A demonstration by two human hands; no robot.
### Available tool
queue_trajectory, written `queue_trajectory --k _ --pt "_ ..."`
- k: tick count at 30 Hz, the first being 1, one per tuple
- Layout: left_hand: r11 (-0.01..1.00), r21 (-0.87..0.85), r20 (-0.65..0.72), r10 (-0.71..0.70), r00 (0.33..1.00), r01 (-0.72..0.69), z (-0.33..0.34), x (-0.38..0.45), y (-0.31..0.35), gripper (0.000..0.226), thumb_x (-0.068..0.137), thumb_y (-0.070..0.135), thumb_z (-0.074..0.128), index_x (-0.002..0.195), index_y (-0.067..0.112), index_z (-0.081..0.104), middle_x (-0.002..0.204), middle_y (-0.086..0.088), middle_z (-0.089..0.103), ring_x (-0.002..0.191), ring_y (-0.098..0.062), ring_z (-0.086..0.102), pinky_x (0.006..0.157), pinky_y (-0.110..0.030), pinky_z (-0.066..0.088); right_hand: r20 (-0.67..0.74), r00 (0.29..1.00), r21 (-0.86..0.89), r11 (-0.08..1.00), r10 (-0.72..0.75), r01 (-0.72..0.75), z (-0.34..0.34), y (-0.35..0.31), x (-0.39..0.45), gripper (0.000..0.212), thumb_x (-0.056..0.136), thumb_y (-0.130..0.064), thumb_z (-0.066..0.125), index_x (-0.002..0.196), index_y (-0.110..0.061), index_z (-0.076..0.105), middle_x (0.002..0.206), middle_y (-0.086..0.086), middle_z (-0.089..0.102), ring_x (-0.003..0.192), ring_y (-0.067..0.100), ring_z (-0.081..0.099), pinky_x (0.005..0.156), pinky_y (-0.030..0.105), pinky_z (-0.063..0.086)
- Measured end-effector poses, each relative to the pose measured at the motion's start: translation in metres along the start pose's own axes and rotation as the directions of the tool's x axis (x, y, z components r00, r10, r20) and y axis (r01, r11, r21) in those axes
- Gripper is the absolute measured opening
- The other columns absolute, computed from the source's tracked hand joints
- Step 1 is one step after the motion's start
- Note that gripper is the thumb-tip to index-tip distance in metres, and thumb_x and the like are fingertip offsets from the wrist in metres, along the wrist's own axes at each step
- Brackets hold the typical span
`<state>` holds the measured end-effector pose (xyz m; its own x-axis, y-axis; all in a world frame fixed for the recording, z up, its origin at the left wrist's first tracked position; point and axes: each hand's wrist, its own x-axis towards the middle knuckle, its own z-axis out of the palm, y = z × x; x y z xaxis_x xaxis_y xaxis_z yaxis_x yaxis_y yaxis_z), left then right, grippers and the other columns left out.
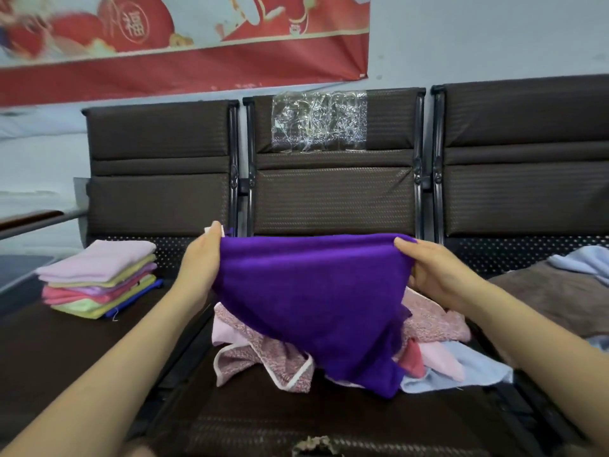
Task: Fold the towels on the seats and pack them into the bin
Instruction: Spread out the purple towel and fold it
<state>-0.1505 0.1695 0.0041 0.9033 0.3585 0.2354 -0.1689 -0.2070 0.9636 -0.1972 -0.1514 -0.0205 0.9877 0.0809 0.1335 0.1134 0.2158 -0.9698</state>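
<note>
purple towel point(313, 298) | top corners pinched by left hand point(201, 258), right hand point(435, 272) | hides much of loose pile point(263, 354)

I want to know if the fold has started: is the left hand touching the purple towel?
Touching. The head view shows the left hand pinching the purple towel's upper left corner, with the right hand gripping the opposite corner.

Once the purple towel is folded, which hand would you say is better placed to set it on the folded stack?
Left hand: it pinches the purple towel on the side nearest the stack of folded pastel towels.
</note>
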Motion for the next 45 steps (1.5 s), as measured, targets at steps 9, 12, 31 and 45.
queue_trajectory --k 9,12,31,45 --pt "0.675 -0.738 0.104 0.103 0.989 0.007 -0.032 -0.049 0.083 0.031 0.096 0.018 0.046 0.071 0.019 0.064 0.062 0.004 0.063 0.056 -0.005 0.058 0.056 -0.019 0.046 -0.117 0.987 0.398 0.906 -0.108 0.146 0.052 -0.09 -0.044 0.025 0.095 -0.033 0.052 0.092 -0.013 0.067 0.072 0.003 0.072 0.063 0.013 0.068 0.062 0.025 0.058" --pt "0.622 -0.783 0.105 0.115 0.988 0.011 -0.043 -0.053 0.098 0.021 0.096 0.032 0.053 0.079 0.022 0.061 0.069 0.006 0.065 0.063 -0.005 0.061 0.06 -0.018 0.049 -0.115 0.983 0.443 0.879 -0.14 0.177 0.062 -0.103 -0.052 0.026 0.095 -0.032 0.054 0.084 -0.013 0.069 0.07 0.002 0.071 0.062 0.013 0.067 0.063 0.026 0.058" --pt "0.968 -0.009 0.249 -0.239 0.939 0.249 0.046 0.038 -0.07 0.032 0.091 0.014 0.06 0.061 0.016 0.051 0.041 0.005 0.042 0.037 -0.008 0.034 0.034 -0.013 0.022 -0.496 0.837 -0.025 0.96 0.23 -0.279 -0.038 0.018 0.037 0.013 0.093 -0.017 0.061 0.081 -0.013 0.059 0.059 0.002 0.066 0.049 0.013 0.062 0.037 0.015 0.045" --pt "0.849 0.507 0.18 -0.276 0.944 0.152 0.095 0.064 -0.137 0.038 0.078 0.03 0.063 0.102 0.0 0.064 0.1 -0.025 0.063 0.099 -0.038 0.058 0.082 -0.04 0.045 -0.528 0.847 -0.797 0.374 -0.054 -0.473 -0.065 0.084 0.068 0.033 0.086 -0.031 0.06 0.112 -0.011 0.064 0.115 0.018 0.062 0.111 0.034 0.057 0.088 0.035 0.045"
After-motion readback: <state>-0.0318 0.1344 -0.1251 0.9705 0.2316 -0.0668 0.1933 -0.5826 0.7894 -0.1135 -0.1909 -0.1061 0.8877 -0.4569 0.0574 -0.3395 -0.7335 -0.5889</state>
